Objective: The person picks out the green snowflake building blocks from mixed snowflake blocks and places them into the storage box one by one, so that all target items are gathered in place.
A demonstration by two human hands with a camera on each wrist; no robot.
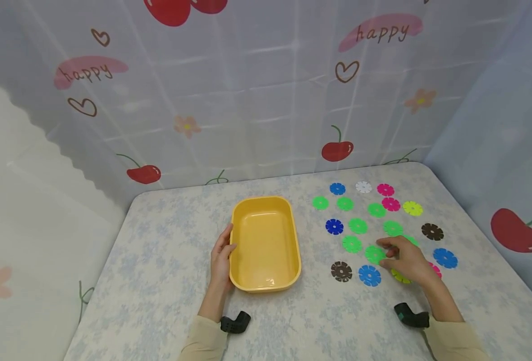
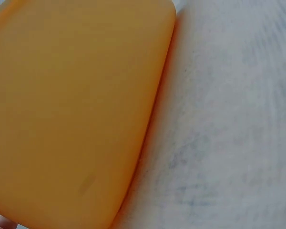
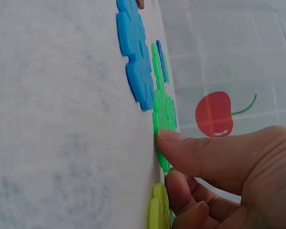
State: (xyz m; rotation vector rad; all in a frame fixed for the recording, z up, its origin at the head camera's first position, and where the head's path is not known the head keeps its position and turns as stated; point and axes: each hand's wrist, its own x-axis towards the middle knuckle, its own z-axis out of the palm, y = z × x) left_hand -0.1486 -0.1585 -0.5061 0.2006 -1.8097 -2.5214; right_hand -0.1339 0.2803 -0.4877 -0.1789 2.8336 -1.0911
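A deep yellow plastic tray (image 1: 265,245) stands on the table, its inside bare. My left hand (image 1: 222,260) grips its left wall, the thumb over the rim and the fingers outside. The left wrist view is mostly filled by the tray's outer wall (image 2: 81,105). Over the spread of notched plastic discs is my right hand (image 1: 406,258), its thumb and index finger apart around a flat-lying green disc (image 1: 374,254). In the right wrist view the thumb (image 3: 200,152) touches that disc's edge; the index fingertip's contact is hidden. A yellow-green disc (image 3: 157,207) lies just below the fingers.
Several more discs lie flat to the tray's right, including a light blue disc (image 1: 369,276), a brown disc (image 1: 341,271), a dark blue disc (image 1: 334,226) and a white disc (image 1: 363,187). A cherry-printed curtain (image 1: 266,100) hangs behind the table (image 1: 167,260).
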